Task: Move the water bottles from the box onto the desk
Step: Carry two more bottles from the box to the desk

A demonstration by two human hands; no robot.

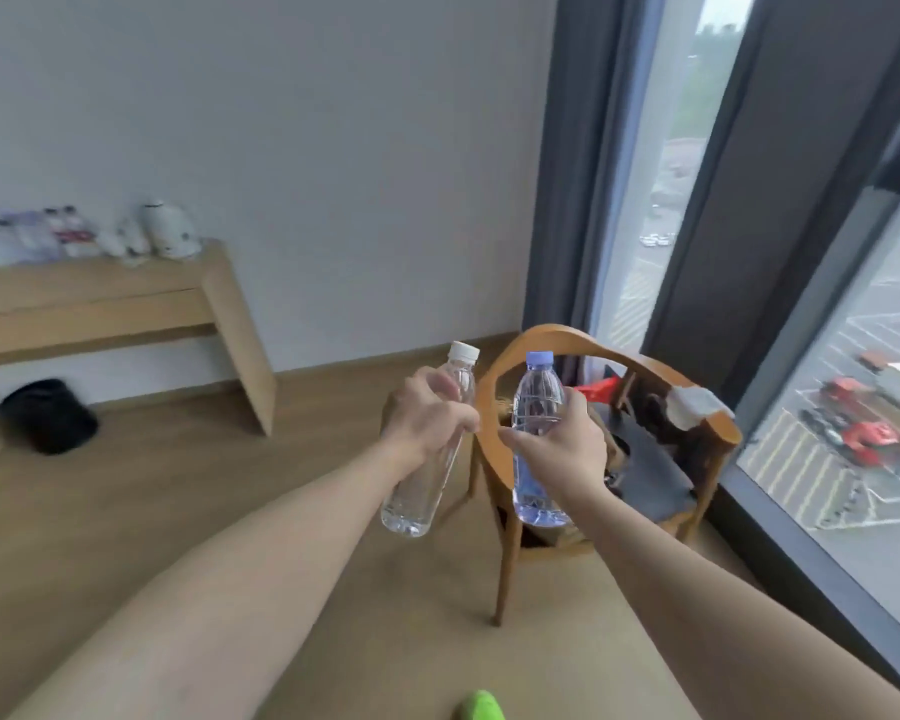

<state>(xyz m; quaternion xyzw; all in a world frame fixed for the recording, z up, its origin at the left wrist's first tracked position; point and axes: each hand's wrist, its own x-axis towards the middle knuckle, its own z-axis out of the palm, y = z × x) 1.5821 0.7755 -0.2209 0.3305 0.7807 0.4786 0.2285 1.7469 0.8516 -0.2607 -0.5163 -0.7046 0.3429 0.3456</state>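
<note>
My left hand [427, 415] grips a clear water bottle with a white cap [422, 491] around its upper half, held tilted in the air. My right hand [562, 439] grips a second bottle with a pale blue cap and blue tint [536, 402], held upright beside the first. Both bottles hang above the floor in front of a wooden chair. The wooden desk [126, 298] stands against the wall at the far left, with several bottles [32, 236] blurred on its top. The box is hidden behind the chair and my hands.
A wooden chair [619, 439] with a dark seat, a white cloth and a red item stands by the large window [853, 407]. A white kettle [170, 228] sits at the desk's right end. A black bag [48, 415] lies on the floor under the desk.
</note>
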